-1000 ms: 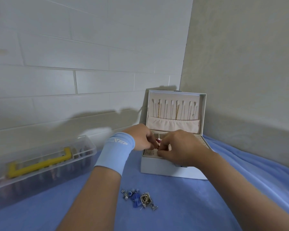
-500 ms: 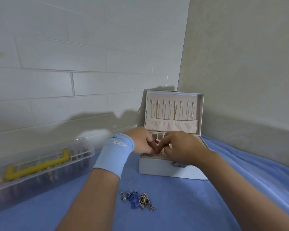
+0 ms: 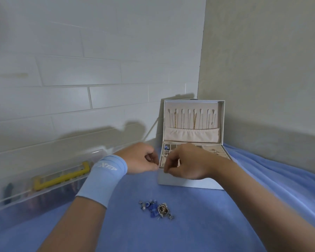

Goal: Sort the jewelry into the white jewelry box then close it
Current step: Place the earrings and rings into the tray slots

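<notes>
Soft matt blue cloth (image 3: 207, 224); clear glossy plastic case (image 3: 49, 193); white jewelry box (image 3: 171, 183) matt outside, fabric-lined inside.

Bare forearms, a light-blue elastic wristband (image 3: 105, 177) with white "XTEP" lettering on the left wrist.

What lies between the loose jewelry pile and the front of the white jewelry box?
In the head view, only bare blue cloth lies between the jewelry pile and the white jewelry box.
</notes>
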### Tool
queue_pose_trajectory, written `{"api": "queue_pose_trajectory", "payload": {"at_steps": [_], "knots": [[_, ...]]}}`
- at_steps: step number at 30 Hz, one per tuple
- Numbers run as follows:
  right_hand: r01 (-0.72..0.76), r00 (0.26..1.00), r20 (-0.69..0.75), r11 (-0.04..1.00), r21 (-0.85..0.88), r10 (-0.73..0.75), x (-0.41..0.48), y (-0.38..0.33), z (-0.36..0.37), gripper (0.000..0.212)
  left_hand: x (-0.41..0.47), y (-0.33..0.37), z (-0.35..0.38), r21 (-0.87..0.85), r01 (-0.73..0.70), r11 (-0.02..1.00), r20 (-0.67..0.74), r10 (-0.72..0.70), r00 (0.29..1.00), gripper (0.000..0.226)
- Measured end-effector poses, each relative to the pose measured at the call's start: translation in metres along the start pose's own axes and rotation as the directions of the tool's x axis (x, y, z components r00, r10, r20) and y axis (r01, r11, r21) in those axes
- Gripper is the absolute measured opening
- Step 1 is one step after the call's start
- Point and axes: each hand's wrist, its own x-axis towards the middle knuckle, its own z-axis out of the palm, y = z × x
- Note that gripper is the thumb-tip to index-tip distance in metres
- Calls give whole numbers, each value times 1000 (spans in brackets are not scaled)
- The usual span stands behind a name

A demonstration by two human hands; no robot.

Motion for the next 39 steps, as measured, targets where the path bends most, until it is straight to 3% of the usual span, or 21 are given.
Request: {"api": "queue_pose_trajectory", "payload": {"at_steps": [4, 9, 15, 20, 26, 30, 39], "knots": [[6, 960, 280, 1000, -19, -1, -2, -14, 16, 15, -16, -4, 10, 113, 19, 993, 195, -41, 980, 5], [-2, 914, 404, 997, -79, 34, -2, -19, 30, 27, -18, -4, 20, 195, -9, 981, 321, -55, 946, 13], [-40, 919, 391, 998, -53, 58, -4, -16, 29, 8, -15, -1, 29, 194, -17, 981, 358, -54, 932, 11], [-112, 926, 359, 993, -44, 120, -3, -2, 15, 8, -16, 2, 35, 198, -29, 980, 337, -41, 941, 20], [-146, 932, 340, 989, 31, 127, -6, 0, 8, 10, -14, 1, 37, 204, -30, 979, 297, -32, 954, 7], [-195, 938, 309, 976, 95, 157, -8, 1, 1, 8, -13, 5, 42, 206, -14, 978, 300, -50, 953, 16], [-194, 975, 172, 919, 344, 141, -7, 9, -11, 17, -16, 9, 35, 177, -43, 983, 288, -10, 957, 11]]}}
